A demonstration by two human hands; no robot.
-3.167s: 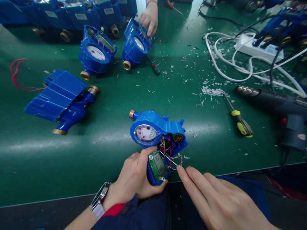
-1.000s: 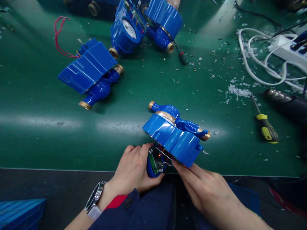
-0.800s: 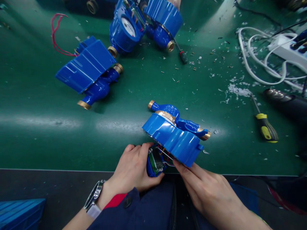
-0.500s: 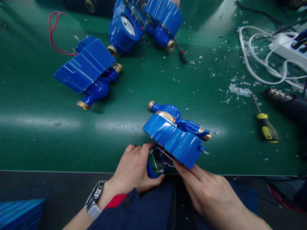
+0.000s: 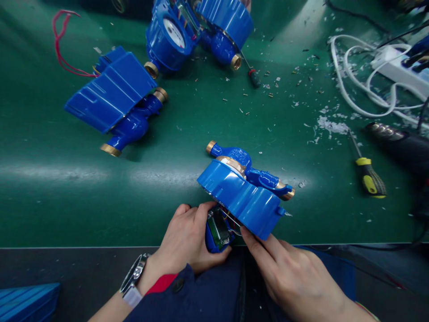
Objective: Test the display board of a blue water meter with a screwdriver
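Note:
A blue water meter (image 5: 241, 192) with brass threaded ends lies tipped on its side near the front edge of the green table. Wires run from its housing to a small blue cover with a green circuit board (image 5: 218, 229) inside. My left hand (image 5: 187, 239) is closed around that cover, thumb below and fingers above. My right hand (image 5: 291, 273) has its fingers at the lower edge of the meter's housing, by the wires; its fingertips are partly hidden beneath the housing.
Another blue meter (image 5: 115, 96) with red wires lies at left. More meters (image 5: 169, 40) stand at the back, near a small screwdriver (image 5: 254, 78). At right are a yellow-black screwdriver (image 5: 370, 178), a white power strip (image 5: 398, 67) with its cable, and white scraps.
The view has shifted slightly, so the table things sit a little further left. Both hands keep their places on the meter and the cover.

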